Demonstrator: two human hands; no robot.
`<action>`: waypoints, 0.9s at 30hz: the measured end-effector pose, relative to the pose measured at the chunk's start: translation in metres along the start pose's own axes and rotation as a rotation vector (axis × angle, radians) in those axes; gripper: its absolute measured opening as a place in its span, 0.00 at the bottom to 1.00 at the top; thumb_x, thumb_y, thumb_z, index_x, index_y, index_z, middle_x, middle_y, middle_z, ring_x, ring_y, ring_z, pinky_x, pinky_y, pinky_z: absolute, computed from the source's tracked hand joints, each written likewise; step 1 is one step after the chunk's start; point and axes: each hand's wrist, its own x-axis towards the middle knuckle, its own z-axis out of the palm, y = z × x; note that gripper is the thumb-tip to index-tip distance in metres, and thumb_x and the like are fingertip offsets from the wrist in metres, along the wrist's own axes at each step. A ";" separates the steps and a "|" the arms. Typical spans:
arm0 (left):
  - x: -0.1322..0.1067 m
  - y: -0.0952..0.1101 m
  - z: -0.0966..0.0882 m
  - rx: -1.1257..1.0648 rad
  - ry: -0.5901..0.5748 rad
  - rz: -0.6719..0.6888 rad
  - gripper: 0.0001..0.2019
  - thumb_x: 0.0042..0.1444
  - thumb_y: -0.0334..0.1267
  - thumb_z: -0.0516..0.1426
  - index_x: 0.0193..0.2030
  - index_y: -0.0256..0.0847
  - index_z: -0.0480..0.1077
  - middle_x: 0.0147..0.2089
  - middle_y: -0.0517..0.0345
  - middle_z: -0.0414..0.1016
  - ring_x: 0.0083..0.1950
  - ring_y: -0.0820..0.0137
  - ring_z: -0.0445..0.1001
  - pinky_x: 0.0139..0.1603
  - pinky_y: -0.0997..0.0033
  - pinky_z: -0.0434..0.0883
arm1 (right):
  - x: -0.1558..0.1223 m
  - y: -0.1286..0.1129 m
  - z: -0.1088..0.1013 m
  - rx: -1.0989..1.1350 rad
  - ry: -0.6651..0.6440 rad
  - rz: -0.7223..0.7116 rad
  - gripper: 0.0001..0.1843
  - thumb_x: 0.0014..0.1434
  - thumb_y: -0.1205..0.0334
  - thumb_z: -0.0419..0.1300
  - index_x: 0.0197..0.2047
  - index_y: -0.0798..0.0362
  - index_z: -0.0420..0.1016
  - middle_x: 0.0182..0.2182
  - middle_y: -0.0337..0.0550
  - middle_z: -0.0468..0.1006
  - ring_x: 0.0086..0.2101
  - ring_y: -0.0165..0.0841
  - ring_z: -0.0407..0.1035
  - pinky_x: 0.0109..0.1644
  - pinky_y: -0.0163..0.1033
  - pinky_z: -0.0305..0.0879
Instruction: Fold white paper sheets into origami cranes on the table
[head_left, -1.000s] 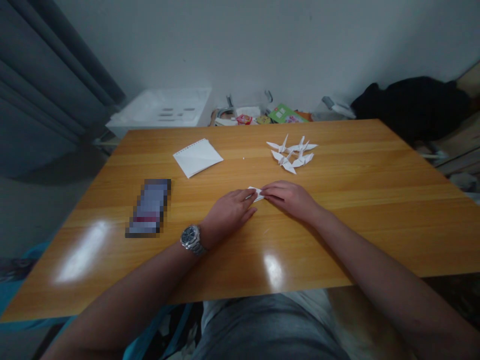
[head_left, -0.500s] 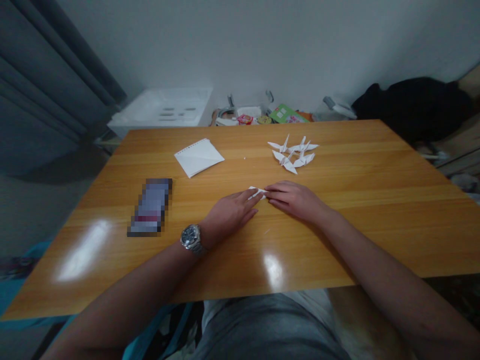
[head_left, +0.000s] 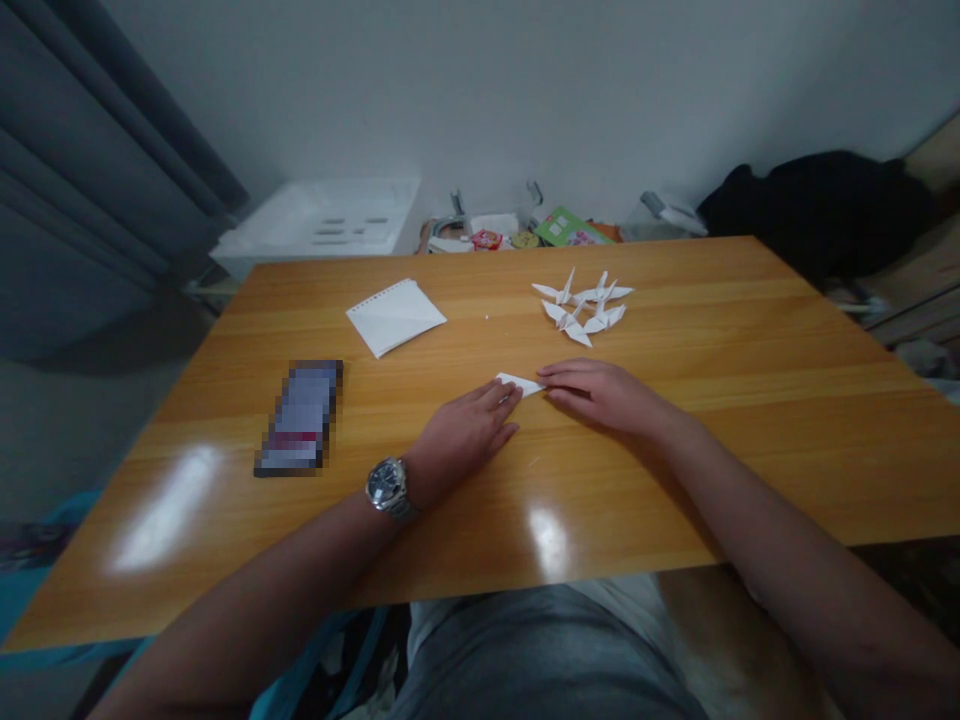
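Observation:
A small folded white paper [head_left: 523,384] lies flat on the wooden table [head_left: 750,400], in the middle. My left hand [head_left: 465,435], with a wristwatch [head_left: 386,485] on the wrist, rests palm down, its fingertips pressing on the paper's left end. My right hand [head_left: 600,395] lies flat with fingers stretched out, its fingertips on the paper's right end. Neither hand grips the paper. Several folded white paper cranes [head_left: 581,305] sit in a cluster just beyond my right hand.
A white notepad [head_left: 395,315] lies at the far left of centre, and a phone [head_left: 300,415] sits left of my left hand. Behind the table are a white plastic box [head_left: 322,220], small clutter [head_left: 525,230] and a black bag [head_left: 817,205].
My right hand has slid a little to the right, so more of the folded paper shows between the two hands. The left hand has barely moved.

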 end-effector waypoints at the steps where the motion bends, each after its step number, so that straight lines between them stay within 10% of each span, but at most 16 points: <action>1: 0.000 0.001 0.000 0.002 0.002 0.002 0.24 0.73 0.41 0.48 0.70 0.30 0.60 0.70 0.42 0.66 0.72 0.58 0.63 0.70 0.60 0.67 | 0.000 0.001 -0.001 0.005 -0.006 0.004 0.16 0.70 0.61 0.57 0.55 0.50 0.81 0.55 0.49 0.81 0.55 0.41 0.75 0.61 0.50 0.72; 27: 0.002 0.004 -0.003 0.070 -0.009 0.003 0.20 0.74 0.36 0.45 0.68 0.31 0.59 0.66 0.38 0.66 0.69 0.57 0.68 0.62 0.63 0.74 | -0.007 -0.008 0.013 -0.065 0.093 -0.007 0.15 0.71 0.60 0.55 0.55 0.47 0.81 0.52 0.49 0.81 0.52 0.42 0.75 0.56 0.52 0.74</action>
